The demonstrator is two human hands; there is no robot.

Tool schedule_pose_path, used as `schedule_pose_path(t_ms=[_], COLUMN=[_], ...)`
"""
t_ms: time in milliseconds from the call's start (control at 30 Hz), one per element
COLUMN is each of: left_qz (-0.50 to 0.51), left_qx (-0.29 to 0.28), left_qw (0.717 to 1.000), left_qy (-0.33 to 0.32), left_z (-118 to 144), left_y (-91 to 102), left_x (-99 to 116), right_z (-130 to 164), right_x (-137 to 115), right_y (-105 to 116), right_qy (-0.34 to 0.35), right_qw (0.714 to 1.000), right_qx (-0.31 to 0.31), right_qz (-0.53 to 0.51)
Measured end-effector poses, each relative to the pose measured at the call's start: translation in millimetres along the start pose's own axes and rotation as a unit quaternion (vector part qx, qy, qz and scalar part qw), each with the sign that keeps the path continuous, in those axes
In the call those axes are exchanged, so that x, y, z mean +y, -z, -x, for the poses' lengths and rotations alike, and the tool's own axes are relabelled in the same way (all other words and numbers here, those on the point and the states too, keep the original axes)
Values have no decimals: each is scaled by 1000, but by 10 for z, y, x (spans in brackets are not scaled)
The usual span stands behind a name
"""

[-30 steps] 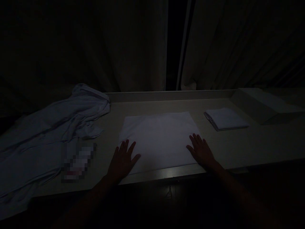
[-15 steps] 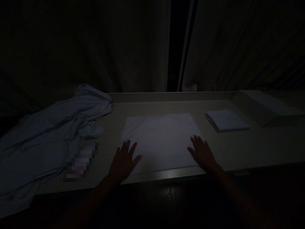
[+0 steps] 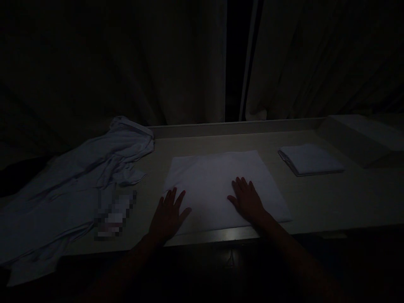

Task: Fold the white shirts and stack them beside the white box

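A pale cloth [image 3: 211, 181], folded into a flat rectangle, lies in front of me on the light tabletop. My left hand [image 3: 168, 216] rests on its near left edge, fingers spread and palm down. My right hand [image 3: 248, 202] lies flat on the right part of the same cloth, with the thumb stretched out to the left. Neither hand grips anything. To the right of the cloth sits a smaller folded cloth bundle [image 3: 311, 160], untouched. The light is very dim, so the fabric's detail is hard to make out.
Crumpled pale garments [image 3: 78, 185] spread over the left side and hang past the front edge. A blurred-out item [image 3: 116, 214] lies beside them. A box-like block [image 3: 360, 139] stands at the back right. Dark curtains [image 3: 176, 63] hang behind the low back ledge [image 3: 233, 128].
My right hand has slid left, from the cloth's right edge onto its surface. My left hand stays at the left edge. The view has shifted slightly.
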State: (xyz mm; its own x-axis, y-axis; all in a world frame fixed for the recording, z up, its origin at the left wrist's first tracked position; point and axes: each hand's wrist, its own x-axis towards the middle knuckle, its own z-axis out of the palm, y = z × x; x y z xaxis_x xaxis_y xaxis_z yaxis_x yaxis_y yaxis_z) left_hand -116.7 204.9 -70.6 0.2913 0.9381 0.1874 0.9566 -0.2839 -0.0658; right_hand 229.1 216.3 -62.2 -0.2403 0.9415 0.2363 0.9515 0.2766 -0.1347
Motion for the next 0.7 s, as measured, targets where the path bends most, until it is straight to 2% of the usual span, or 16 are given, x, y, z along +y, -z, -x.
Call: schedule_pose_path(t_ms=[167,700], left_qz=[-5,17], left_qx=[-11,5], left_qw=[1000,1000], left_qy=[1,5], left_z=[-2,8], left_y=[-2,-8], left_x=[3,18], right_z=[77,86], right_x=[-6,15], right_y=[-106,-100], right_qy=[2,7], right_qw=[1000,1000], right_qx=[-14,-17], right_qz=[-10,0])
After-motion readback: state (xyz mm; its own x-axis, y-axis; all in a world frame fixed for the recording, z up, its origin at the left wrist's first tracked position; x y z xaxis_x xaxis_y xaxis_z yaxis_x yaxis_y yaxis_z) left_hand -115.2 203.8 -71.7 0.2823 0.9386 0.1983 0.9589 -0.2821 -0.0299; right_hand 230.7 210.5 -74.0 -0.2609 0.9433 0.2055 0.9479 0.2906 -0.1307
